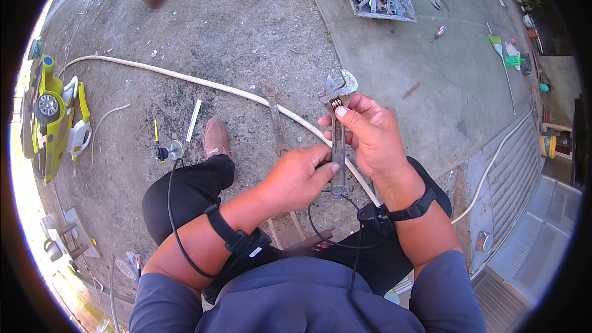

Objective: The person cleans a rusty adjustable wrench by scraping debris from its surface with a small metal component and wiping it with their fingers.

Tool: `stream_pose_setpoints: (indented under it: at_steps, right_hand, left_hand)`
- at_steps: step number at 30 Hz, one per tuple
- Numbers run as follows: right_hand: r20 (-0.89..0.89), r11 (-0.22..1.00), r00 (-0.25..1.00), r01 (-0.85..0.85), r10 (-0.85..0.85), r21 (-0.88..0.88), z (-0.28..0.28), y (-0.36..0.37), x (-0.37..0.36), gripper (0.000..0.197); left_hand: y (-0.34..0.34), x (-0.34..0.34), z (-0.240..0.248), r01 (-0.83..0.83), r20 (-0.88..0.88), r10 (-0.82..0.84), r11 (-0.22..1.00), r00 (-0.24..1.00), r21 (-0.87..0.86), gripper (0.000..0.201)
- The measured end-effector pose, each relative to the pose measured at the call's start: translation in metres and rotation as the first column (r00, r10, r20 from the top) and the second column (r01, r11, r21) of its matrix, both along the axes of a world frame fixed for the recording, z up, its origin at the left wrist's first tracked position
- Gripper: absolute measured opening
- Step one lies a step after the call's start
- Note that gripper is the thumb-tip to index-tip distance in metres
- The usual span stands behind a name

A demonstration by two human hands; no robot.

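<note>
In front of my lap, an adjustable wrench (337, 135) stands nearly upright, its rusty jaw at the top and the ring-shaped handle end at the bottom. My right hand (368, 134) grips it just below the jaw, with the thumb by the adjusting screw. Lower down, my left hand (301, 176) pinches the handle between thumb and fingers. On the ground beyond my left hand lies a long rusty open-ended wrench (276, 117). Black straps with small devices and cables sit on both forearms.
A pale hose (185, 77) crosses the ground beneath the wrench. A metal tray (401, 9) full of wrenches sits far ahead, near a screwdriver (439, 32). At the left stands a yellow-green wheeled machine (49, 117). A round gauge-like piece (176, 150) lies near my left shoe (216, 138).
</note>
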State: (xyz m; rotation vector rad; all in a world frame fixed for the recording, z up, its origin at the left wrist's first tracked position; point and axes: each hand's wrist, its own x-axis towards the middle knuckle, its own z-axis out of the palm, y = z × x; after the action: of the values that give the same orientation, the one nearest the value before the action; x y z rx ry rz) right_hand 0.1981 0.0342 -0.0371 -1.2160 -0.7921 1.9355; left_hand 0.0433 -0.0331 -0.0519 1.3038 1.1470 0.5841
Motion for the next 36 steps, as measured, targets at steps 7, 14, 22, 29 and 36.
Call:
stream_pose_setpoints:
  at_steps: [7,14,22,29,36]
  right_hand:
    - [-0.008,1.000,1.000,0.019,-0.019,-0.020,-0.002,-0.001,-0.003,0.012]
    - [0.043,1.000,0.999,0.010,-0.011,0.029,-0.013,-0.004,0.001,0.019]
    - [-0.045,1.000,0.999,-0.010,0.009,-0.013,-0.007,-0.005,0.000,0.018]
    - [-0.038,1.000,0.999,0.029,-0.028,0.012,-0.010,-0.008,-0.002,0.017]
    - [0.032,0.997,0.998,0.051,-0.053,0.064,-0.005,-0.012,-0.009,0.014]
  left_hand:
    - [-0.002,0.000,-0.009,0.030,-0.034,-0.028,0.997,0.999,0.066,0.021]
    - [-0.003,0.002,-0.008,0.006,-0.043,-0.003,0.997,0.999,0.082,0.016]
    - [-0.002,0.000,-0.006,-0.005,-0.039,0.009,0.994,0.999,0.110,0.016]
    - [-0.001,0.000,-0.007,0.013,-0.054,-0.007,0.994,0.999,0.107,0.017]
    - [-0.002,0.001,-0.007,0.016,-0.058,-0.009,0.994,0.998,0.110,0.017]
